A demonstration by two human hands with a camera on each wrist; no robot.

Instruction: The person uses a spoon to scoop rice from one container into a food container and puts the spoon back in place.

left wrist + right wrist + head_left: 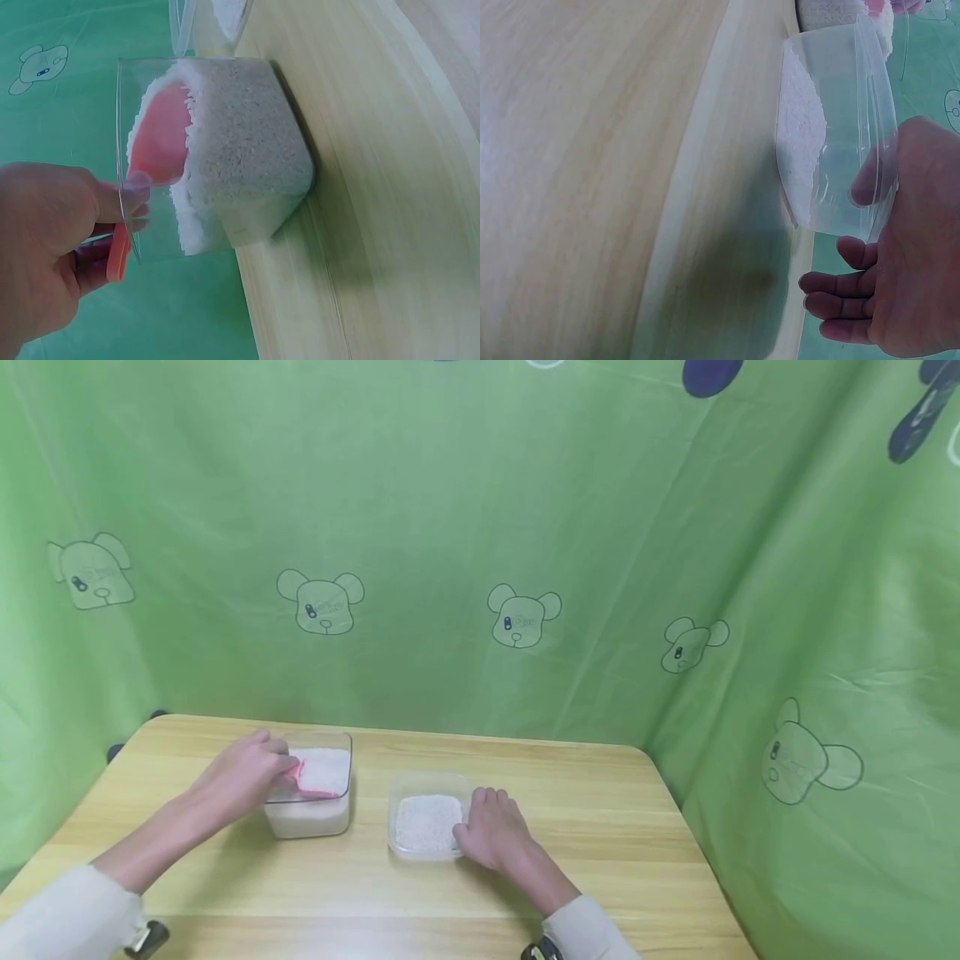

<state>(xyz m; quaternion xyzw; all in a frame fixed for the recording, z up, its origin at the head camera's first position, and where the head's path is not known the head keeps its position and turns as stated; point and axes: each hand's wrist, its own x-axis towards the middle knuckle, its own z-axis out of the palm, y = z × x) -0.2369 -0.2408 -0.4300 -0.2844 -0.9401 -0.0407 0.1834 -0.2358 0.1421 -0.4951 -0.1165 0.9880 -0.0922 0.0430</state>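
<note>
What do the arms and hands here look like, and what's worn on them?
The left hand and right hand are a person's, ungloved. The left sleeve and right sleeve are pale off-white. Small dark devices show near both cuffs.

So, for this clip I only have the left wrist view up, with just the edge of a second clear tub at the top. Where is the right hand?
Observer: In the head view, the right hand is at the right side of the second tub, holding it by the rim.
Operator: And how full is that tub?
Observer: The right wrist view shows a layer of white grains along its bottom, with bare wall above.
Operator: Is the right forearm covered?
Observer: Only partly: in the head view a pale sleeve ends short of the hand.
</note>
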